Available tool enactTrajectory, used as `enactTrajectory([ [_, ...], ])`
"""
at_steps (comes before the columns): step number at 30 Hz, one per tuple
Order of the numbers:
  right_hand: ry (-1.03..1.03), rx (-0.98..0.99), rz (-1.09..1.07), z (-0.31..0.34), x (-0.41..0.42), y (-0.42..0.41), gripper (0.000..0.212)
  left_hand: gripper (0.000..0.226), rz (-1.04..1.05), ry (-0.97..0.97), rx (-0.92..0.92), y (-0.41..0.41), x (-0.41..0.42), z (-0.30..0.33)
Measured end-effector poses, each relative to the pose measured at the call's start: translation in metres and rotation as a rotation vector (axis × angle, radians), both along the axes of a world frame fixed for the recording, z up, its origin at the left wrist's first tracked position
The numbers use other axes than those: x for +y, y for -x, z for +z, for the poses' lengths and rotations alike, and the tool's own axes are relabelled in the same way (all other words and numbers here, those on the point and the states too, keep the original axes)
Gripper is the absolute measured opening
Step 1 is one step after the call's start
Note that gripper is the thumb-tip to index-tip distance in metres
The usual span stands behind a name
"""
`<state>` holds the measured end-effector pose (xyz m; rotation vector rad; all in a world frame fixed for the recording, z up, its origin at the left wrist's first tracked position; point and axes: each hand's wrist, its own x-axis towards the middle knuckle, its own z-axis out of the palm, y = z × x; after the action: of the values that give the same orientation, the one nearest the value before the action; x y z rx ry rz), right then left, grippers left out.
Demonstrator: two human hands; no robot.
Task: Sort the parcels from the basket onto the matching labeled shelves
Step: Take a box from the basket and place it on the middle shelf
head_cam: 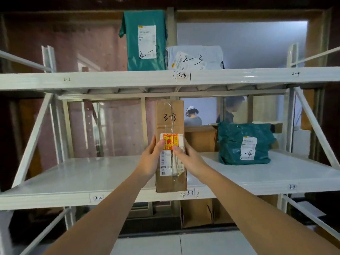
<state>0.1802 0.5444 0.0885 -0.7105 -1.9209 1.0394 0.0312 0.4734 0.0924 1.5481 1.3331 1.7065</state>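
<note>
- At the front edge of the white metal middle shelf, the left hand and the right hand are holding a tall brown cardboard box upright; the box is marked "3-3" by hand and is carrying a red-and-yellow fragile sticker.
- Both hands are gripping the box low on its sides, with each thumb pressed on the front face and the other fingers curled round behind, out of sight.
- The box is standing at, or slightly over, the shelf lip, just left of the "3-3" edge label; whether its base is fully resting on the shelf cannot be told.
- Risk: the box is tall and narrow, so it is likely to tip forward off the lip if the hands are let go before the base is pushed well in.
- Risk: the box is sitting near the division line, so it could end up in the bay of the "3-2" edge label if it is slid leftward.
- Risk: the thumbs are bearing on glossy tape, which looks slippery.
- The shelf surface is smooth, glossy painted metal, reflecting light.
- A crumpled green plastic mailer bag is lying on the same shelf, well apart to the right.
- An upright green bag and a white mailer bag, both marked "2-3", are sitting on the upper shelf.
- Two people are standing beyond the racking.
</note>
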Motion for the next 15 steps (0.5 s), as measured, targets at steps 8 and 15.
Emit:
enactTrajectory([
  [8,-0.067,-0.127,-0.062,0.001,0.025,0.021,0.07,0.062,-0.001,-0.006,0.128,0.023,0.023,-0.001],
  [15,-0.081,-0.24,-0.084,-0.013,0.044,0.022,0.067,0.046,-0.031,0.073,0.146,0.037,0.059,-0.03],
])
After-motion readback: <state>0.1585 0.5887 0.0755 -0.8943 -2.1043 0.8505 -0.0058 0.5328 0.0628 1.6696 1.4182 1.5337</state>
